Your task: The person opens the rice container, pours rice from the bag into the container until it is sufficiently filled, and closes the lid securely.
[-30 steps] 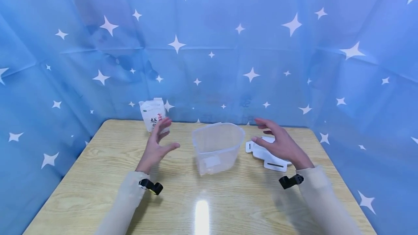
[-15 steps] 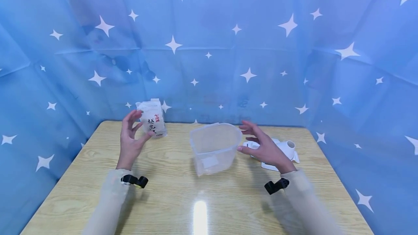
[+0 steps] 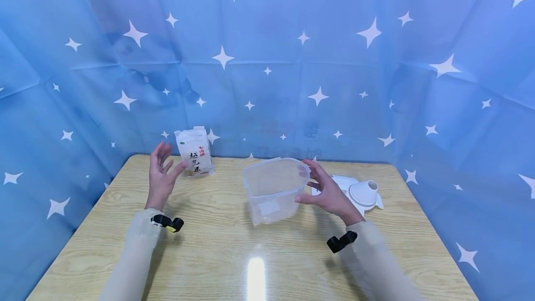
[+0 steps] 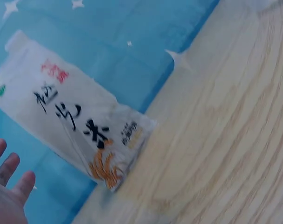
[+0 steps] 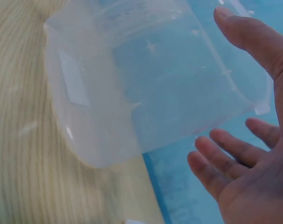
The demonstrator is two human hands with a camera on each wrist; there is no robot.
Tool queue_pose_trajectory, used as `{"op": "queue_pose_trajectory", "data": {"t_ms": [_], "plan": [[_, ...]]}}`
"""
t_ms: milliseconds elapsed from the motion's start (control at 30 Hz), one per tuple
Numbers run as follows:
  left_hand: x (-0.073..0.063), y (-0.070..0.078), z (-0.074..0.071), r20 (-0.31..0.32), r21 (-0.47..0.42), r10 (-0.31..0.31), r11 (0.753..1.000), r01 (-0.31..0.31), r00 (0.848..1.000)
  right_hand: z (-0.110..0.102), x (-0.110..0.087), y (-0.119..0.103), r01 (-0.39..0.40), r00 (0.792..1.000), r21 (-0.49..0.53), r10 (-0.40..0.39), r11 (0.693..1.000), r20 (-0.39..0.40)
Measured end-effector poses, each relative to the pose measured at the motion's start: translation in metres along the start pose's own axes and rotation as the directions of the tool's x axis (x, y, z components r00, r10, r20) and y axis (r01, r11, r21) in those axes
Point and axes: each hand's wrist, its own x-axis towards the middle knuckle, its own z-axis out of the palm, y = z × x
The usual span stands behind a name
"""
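Blue star-printed cloth (image 3: 267, 22) hangs behind a pale wood-grained table (image 3: 209, 254). Just beside my left hand (image 3: 160, 180), relaxed and holding nothing, is a crinkled white bag (image 3: 194, 152) with black and red characters. Between my hands, nearer the right, sits a translucent plastic container (image 3: 276, 182), one side rounded; my right hand (image 3: 330, 193), fingers outstretched, lies alongside, whether touching I cannot tell. Past it rests a smooth white plastic piece (image 3: 362, 193) with a short tube
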Motion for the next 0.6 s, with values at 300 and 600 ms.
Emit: {"op": "queue_pose_trajectory", "data": {"t_ms": [300,600], "plan": [[0.014,-0.017,-0.003,0.099,0.060,-0.135,0.990,0.129,0.986,0.010,0.006,0.005,0.014,1.000,0.032,-0.013,0.999,-0.028],[0.027,-0.023,0.001,0.166,0.120,-0.196,0.977,0.178,0.966,0.013,0.005,0.008,0.026,0.999,0.012,-0.025,1.000,-0.022]]}}
